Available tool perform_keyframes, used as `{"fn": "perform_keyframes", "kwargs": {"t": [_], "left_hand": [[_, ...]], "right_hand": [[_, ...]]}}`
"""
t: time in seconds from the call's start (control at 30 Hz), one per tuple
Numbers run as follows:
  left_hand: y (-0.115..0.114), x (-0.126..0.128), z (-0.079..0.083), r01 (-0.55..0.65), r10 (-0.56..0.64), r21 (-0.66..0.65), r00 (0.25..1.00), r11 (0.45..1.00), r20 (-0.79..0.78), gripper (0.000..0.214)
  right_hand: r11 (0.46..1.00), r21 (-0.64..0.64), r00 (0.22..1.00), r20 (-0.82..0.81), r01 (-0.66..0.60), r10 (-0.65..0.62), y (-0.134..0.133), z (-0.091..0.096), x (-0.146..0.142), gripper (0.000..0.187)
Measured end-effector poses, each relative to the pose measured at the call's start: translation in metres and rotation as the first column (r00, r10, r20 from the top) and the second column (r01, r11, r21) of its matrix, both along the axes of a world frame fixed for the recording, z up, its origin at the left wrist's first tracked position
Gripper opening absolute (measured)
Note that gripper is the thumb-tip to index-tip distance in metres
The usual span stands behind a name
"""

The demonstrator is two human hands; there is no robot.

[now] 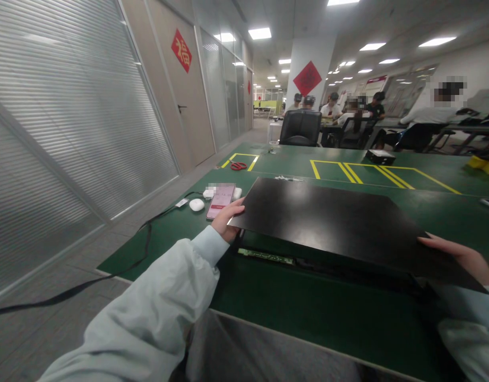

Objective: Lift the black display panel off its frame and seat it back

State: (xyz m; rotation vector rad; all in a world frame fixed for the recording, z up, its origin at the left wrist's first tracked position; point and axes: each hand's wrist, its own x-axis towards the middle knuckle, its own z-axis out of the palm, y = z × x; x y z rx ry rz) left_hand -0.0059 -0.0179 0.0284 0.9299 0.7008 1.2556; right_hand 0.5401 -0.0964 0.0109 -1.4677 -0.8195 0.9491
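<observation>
A thin, flat black panel point(327, 217) with a dull sheen spans the space in front of me, tilted and raised over the table. My left hand point(227, 219) grips its left edge, thumb on top and fingers underneath. At the right edge, my right hand point(465, 257) holds it the same way, its fingers partly hidden below. Under the panel's near edge shows a narrow strip with green, circuit-like markings point(266, 257); a dark shape beside it is mostly covered, and I cannot tell what it is.
On the green table point(308, 307), a phone point(221, 200), a rounded white case point(197, 205) and a black strap point(146, 249) lie left. Farther off are red-handled scissors point(238, 166), yellow tape outlines and a small black box point(380, 157). Several people sit beyond a black chair point(300, 127).
</observation>
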Motion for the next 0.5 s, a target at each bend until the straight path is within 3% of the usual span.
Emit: {"fn": "perform_keyframes", "kwargs": {"t": [0.1,0.17,0.3,0.5], "left_hand": [[0.002,-0.003,0.002,-0.062,0.062,0.033,0.998,0.998,0.026,0.068],[0.002,-0.004,0.003,-0.106,0.103,0.056,0.993,0.993,0.049,0.065],[0.003,-0.005,0.004,-0.164,0.160,0.066,0.985,0.984,0.070,0.055],[0.004,-0.005,0.004,-0.206,0.202,0.043,0.976,0.978,0.078,0.055]], "right_hand": [[0.996,-0.084,0.968,-0.245,0.031,-0.050,-0.001,0.019,-0.025,0.042],[0.994,-0.108,0.948,-0.318,-0.028,-0.007,-0.003,0.028,-0.036,0.056],[0.999,-0.026,0.953,-0.299,0.045,-0.051,-0.003,0.034,-0.044,0.062],[0.997,-0.075,0.978,-0.210,-0.027,0.011,-0.003,0.033,-0.044,0.065]]}}
